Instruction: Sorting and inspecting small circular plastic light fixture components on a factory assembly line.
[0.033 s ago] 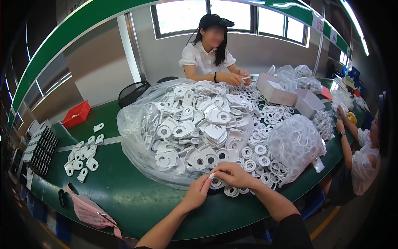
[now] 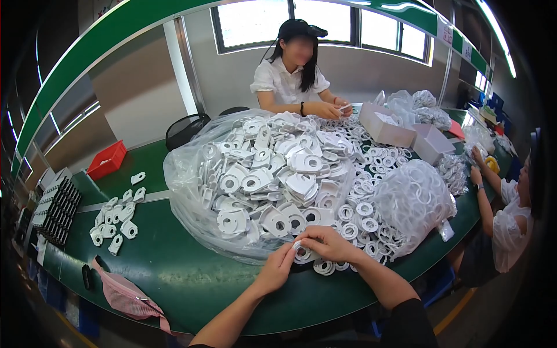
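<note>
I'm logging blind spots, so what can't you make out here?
All in the head view:
Held white part: partly covered by the fingers.
Bottom of the heap of white pieces: buried under upper ones.
Pink pouch: its fabric hides any contents.
Black sleeve: cut off by the lower edge.

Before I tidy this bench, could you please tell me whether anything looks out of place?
Possibly the pink pouch on the near left of the green table: it looks unrelated to the white parts.
</note>
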A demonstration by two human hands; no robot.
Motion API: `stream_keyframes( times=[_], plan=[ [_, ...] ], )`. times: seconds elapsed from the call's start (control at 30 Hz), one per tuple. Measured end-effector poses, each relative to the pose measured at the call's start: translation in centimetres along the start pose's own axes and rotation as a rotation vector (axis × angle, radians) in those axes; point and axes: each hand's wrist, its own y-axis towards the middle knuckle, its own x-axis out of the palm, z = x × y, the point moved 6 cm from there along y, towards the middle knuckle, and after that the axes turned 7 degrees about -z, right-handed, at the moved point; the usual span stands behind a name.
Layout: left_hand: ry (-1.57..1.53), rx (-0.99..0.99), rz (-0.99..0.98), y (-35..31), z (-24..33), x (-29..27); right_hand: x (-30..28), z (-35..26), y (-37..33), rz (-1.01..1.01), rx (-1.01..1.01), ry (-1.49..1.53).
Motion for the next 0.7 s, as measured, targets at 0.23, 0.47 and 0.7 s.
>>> stream_keyframes(
  times=[0.23,0.47,0.7],
  plan=[
    [0.226,0.017,0.15,-0.3,0.9,-0.8,0.8,1.2,-0.1,0.027,0.105,0.151],
    [0.115,-0.033,0.133,-0.2,0.0,-1.0,1.1,0.9,-0.3,0.064,0.134,0.127],
    [0.048,-0.019,0.106,0.0,-1.1,-0.9,0.9,0.3,-0.3,0.071,0.127,0.029]
  ],
)
